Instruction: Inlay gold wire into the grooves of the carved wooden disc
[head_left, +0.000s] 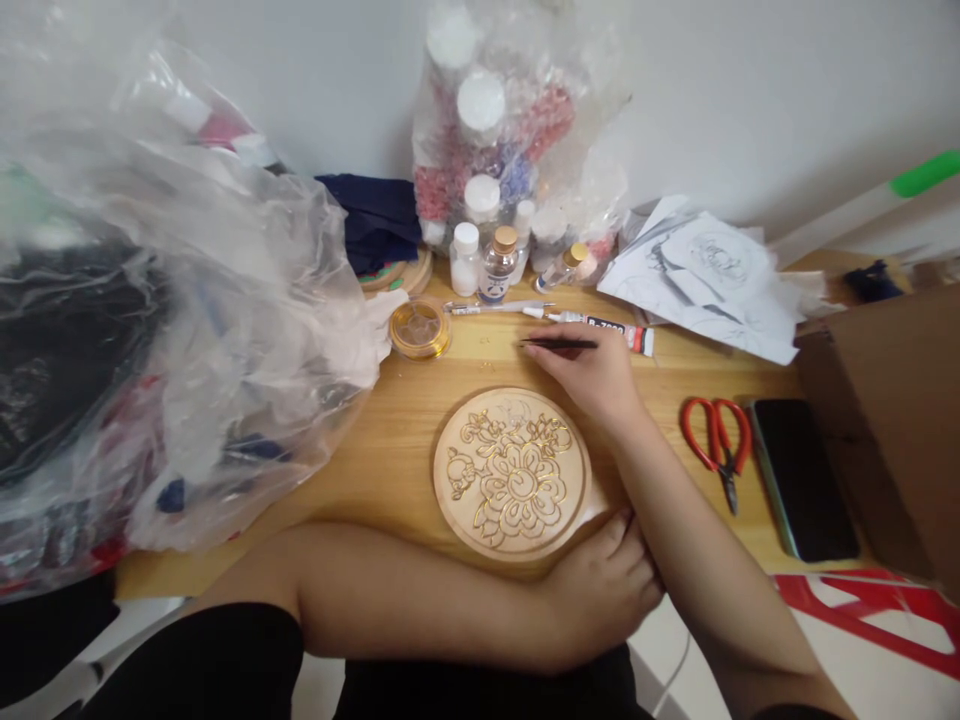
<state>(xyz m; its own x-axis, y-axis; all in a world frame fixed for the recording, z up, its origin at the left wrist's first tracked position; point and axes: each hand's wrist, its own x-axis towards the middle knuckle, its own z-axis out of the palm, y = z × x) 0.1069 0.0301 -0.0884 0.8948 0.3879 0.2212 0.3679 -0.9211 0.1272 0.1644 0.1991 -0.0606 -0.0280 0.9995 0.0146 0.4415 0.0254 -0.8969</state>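
Black tweezers (564,343) are held in my right hand (592,375), their tips pointing left over the wooden table (360,440). Small gold wire pieces (486,366) lie just left of the tips. My left hand (604,590) rests at the table's front edge, under my right forearm; its fingers lie spread, with nothing visible in them. Between my arms sits a round wooden board (450,520) with a flower design (523,484) outlined in gold wire; its upper part shows pale drawn lines. A spool of gold wire (420,328) lies behind it to the left.
Plastic bags (285,260) fill the left side. Small bottles (498,265), a pen (499,307) and a glue tube (626,335) stand or lie at the back. Drawn papers (712,265), red-handled pliers (717,440), a phone (802,480) and a cardboard box (885,420) are on the right.
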